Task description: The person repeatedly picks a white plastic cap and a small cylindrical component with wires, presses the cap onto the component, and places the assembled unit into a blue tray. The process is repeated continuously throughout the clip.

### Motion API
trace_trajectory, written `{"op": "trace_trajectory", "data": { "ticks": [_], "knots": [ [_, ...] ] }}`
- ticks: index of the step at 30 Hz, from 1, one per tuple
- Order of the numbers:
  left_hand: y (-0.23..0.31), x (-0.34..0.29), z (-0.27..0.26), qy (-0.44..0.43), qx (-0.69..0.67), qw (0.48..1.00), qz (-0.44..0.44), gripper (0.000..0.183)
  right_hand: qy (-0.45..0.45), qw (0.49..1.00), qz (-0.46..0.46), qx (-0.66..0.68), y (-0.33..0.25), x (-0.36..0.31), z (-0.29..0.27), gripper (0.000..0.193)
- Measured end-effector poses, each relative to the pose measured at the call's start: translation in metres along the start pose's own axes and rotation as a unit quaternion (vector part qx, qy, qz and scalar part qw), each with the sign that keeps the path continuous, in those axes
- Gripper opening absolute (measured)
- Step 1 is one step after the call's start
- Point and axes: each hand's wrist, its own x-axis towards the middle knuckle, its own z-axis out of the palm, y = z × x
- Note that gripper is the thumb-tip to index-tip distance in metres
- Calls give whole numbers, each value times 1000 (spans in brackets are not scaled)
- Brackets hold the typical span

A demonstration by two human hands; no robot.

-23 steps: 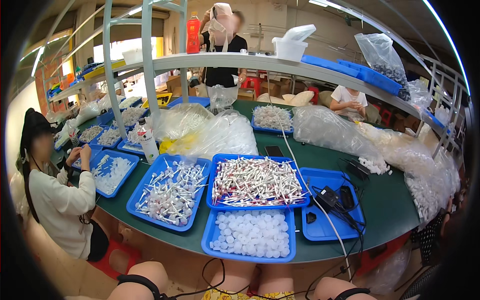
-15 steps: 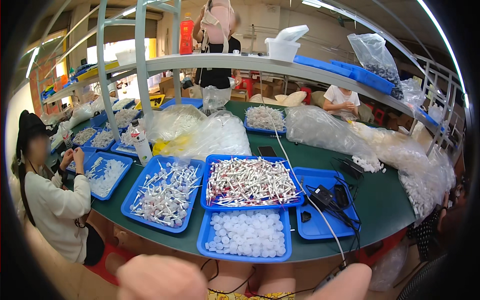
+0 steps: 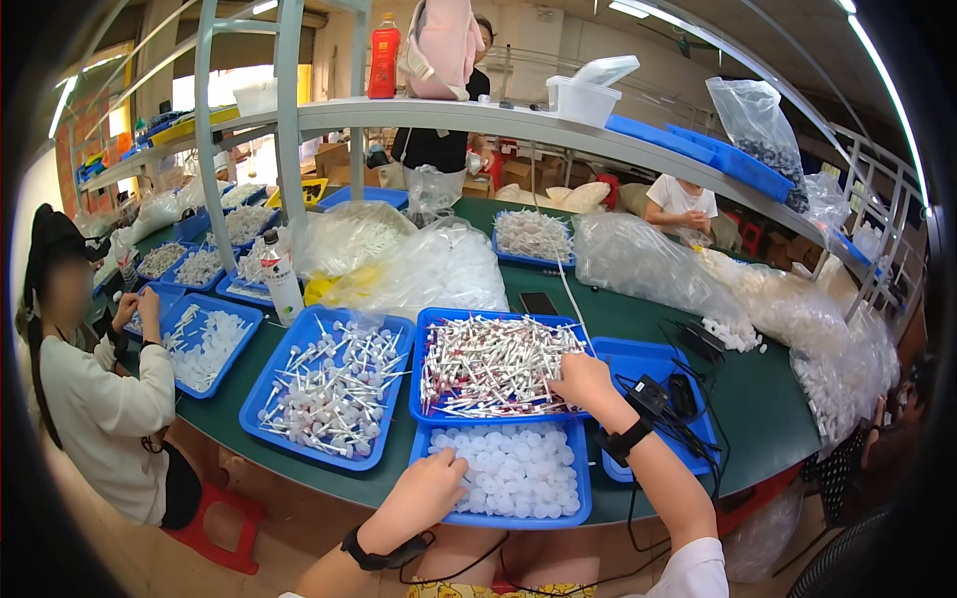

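Observation:
My left hand reaches over the left side of a blue tray of translucent white round caps, its fingers curled down at the caps. Whatever sits between those fingertips is hidden. Farther forward, my right hand dips into the right side of a blue tray heaped with thin white sticks with reddish parts. Its fingers are bent together among the sticks, and I cannot make out what they pinch. The stick tray rests partly over the far edge of the cap tray. To the left, another blue tray holds sticks with round caps on them.
On the right lies a blue tray with a black adapter and cables; a white cable runs behind my right hand. Large plastic bags, a bottle and a phone occupy the green table. A shelf spans above. A co-worker sits left.
Both my hands have moved from the lower edge up to the trays, the left to the caps, the right to the sticks. Across the table, the pink bag now rests on the shelf.

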Motion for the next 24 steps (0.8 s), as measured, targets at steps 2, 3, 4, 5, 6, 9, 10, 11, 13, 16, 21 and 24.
{"op": "trace_trajectory", "data": {
  "ticks": [2,3,4,5,6,9,10,11,13,16,21,24],
  "knots": [
    [0,-2,3,5,-25,1000,-18,21,-77,996,45,21,3,9,0,28],
    [2,-4,3,5,-38,999,-37,21,-77,995,55,39,4,9,0,27],
    [4,-6,3,5,-51,997,-56,20,-77,993,65,55,6,6,-2,26],
    [5,-8,1,13,-54,997,-60,20,-77,992,73,75,6,5,-1,25],
    [6,-9,1,21,-58,996,-65,19,-63,990,89,84,7,5,1,21],
    [9,-13,-1,39,-63,995,-73,19,-8,991,92,95,8,1,1,19],
    [10,-13,-1,44,-64,994,-75,19,9,990,90,105,7,-2,-1,19],
    [10,-15,0,54,-77,992,-83,19,25,989,87,117,3,-5,-6,20],
    [10,-20,1,72,-103,987,-99,19,56,985,80,144,-1,-7,-15,20],
    [18,-18,-8,75,-136,978,-143,19,126,976,47,172,7,-12,-20,21],
    [21,-20,-14,152,-224,952,-142,18,188,875,41,444,-6,-15,-39,20],
    [30,-17,-19,173,-272,934,-156,19,188,822,54,535,-28,-43,-76,17]
  ]
}}
